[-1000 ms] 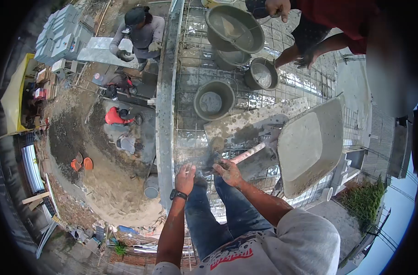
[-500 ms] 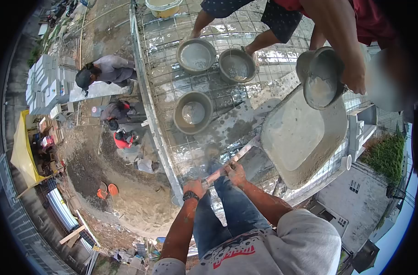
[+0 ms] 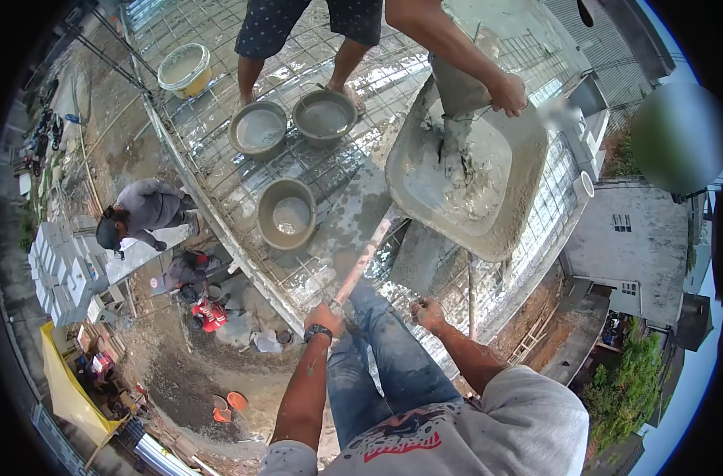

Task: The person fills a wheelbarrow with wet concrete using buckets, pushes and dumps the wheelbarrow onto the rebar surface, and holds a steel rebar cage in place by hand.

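Note:
My left hand (image 3: 325, 319), with a watch at the wrist, is wrapped round the worn wooden handle (image 3: 364, 263) of a wheelbarrow (image 3: 528, 170). My right hand (image 3: 429, 315) is off that handle, in the air to its right, with its fingers curled. Whether anything is in them I cannot make out. Wet grey concrete lies in the wheelbarrow's tray. Over the tray, another person's hand (image 3: 508, 94) tips a concrete-coated bucket (image 3: 459, 86), and concrete pours from it.
Several buckets stand on the rebar grid: a grey bucket (image 3: 287, 214) near the handle, two farther back, and a yellow-sided bucket (image 3: 185, 70) at the far left. A long board edge (image 3: 218, 230) borders the deck. People (image 3: 143, 213) are on the ground below.
My right hand has let go of the wooden handle and moved right. The other person's bucket has tipped over the tray, and concrete now pours out. My view has turned.

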`<action>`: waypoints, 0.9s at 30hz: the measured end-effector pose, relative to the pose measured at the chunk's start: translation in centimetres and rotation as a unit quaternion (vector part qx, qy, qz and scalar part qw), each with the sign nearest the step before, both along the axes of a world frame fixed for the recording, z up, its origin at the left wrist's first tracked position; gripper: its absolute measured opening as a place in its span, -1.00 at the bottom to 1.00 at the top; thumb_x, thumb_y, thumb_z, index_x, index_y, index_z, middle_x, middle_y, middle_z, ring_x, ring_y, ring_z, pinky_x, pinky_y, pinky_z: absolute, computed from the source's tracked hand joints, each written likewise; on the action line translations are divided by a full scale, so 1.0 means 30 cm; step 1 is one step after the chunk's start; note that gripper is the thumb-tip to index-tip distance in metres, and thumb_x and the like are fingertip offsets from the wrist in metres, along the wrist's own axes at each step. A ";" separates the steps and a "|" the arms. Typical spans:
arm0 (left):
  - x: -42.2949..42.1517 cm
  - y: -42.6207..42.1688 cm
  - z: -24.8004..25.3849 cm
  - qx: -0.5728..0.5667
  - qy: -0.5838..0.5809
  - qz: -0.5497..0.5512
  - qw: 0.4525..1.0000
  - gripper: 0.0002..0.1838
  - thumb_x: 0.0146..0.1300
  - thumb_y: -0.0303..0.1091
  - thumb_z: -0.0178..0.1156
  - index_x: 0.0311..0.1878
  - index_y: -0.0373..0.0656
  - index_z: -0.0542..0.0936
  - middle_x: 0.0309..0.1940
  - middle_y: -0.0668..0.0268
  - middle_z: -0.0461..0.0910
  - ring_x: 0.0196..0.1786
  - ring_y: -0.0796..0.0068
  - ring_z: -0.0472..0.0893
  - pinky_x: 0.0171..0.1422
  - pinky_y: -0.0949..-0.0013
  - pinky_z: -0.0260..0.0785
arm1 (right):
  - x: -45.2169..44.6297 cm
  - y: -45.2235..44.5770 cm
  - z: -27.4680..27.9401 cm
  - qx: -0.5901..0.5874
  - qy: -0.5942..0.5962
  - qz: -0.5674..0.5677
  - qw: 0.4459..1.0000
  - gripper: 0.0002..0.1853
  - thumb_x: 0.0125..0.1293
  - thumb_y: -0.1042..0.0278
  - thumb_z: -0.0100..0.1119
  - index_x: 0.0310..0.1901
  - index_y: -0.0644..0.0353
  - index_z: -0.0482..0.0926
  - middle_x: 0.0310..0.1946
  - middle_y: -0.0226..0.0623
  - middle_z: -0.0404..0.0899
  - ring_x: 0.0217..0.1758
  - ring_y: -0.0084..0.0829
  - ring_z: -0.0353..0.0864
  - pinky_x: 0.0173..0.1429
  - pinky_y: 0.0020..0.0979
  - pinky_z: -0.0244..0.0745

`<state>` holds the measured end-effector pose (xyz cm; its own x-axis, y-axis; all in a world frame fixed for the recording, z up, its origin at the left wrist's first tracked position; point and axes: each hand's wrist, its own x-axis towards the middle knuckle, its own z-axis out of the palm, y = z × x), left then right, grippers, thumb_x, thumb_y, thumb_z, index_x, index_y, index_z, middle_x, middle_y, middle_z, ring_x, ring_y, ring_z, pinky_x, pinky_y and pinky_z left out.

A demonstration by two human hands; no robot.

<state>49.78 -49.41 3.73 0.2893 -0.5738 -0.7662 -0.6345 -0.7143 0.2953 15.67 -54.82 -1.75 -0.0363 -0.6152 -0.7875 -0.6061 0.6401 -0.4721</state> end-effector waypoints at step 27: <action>-0.020 0.005 -0.030 0.000 -0.030 -0.003 1.000 -0.57 0.07 -0.18 0.24 0.03 -0.10 0.64 -0.04 0.04 0.67 0.05 0.05 0.65 0.13 0.08 0.51 | -0.421 0.396 0.167 -0.048 0.385 -0.025 0.922 0.00 0.08 0.04 0.41 0.38 0.37 0.01 0.26 0.40 0.17 0.35 0.25 0.23 0.42 -0.02 0.22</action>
